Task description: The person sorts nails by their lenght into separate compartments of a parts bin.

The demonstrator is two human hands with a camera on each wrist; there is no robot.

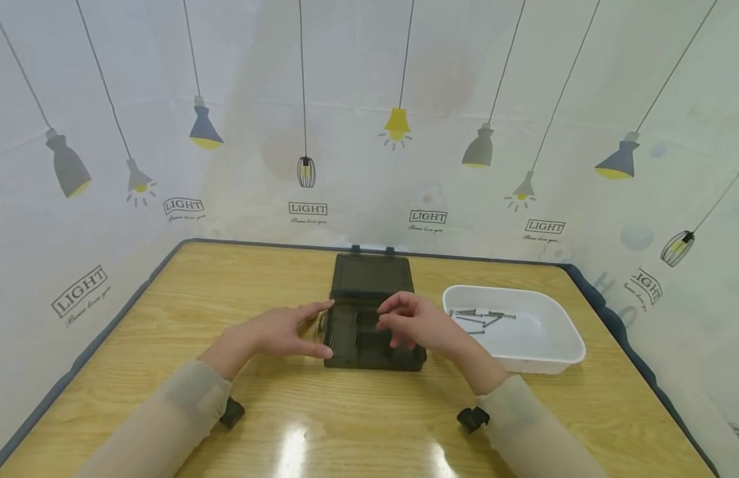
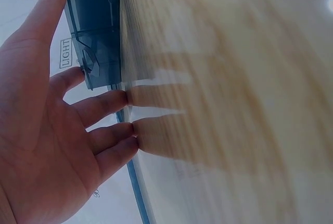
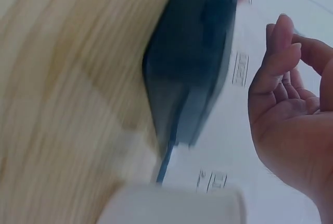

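Observation:
A dark translucent plastic case lies on the table with its lid folded back toward the wall. My left hand rests against the case's left side, thumb on the near left rim and fingers extended along the edge. In the left wrist view, the fingers reach past the case's corner onto the tabletop. Over the case's right half hovers my right hand, its fingers loosely bent with nothing visible between them. Several screws lie in a white plastic tray to the right. A few thin pieces seem to lie in the case's left compartment.
The wooden table has a dark edge running along the wall. A pale wall covering printed with hanging lamps encloses the back and sides. The tray stands just right of the case, close beside the right forearm.

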